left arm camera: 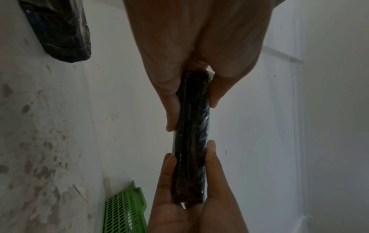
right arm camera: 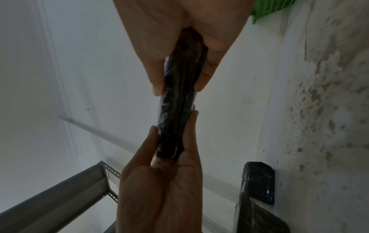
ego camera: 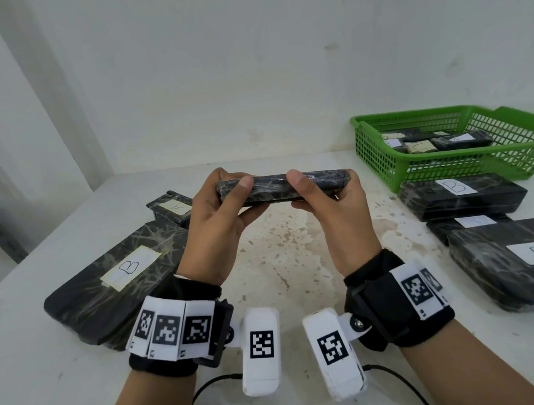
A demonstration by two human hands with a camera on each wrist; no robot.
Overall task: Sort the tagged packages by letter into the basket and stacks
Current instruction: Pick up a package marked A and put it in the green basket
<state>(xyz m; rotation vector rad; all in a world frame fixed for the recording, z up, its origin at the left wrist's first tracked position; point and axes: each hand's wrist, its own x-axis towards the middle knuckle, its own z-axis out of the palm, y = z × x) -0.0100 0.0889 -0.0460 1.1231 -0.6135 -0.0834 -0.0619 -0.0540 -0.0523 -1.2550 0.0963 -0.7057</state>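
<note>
Package (ego camera: 282, 186) edge-on between both hands, above table (ego camera: 277, 242)

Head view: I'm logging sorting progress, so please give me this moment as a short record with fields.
held item: black plastic-wrapped package, edge-on to the camera, no letter tag visible
left hand: grips the package's left end
right hand: grips its right end
basket: green plastic mesh basket at far right, several tagged packages inside
right stack: black B-tagged packages in front of the basket
left side: large B-tagged package; small A-tagged package behind it
surface: stained white table
</note>
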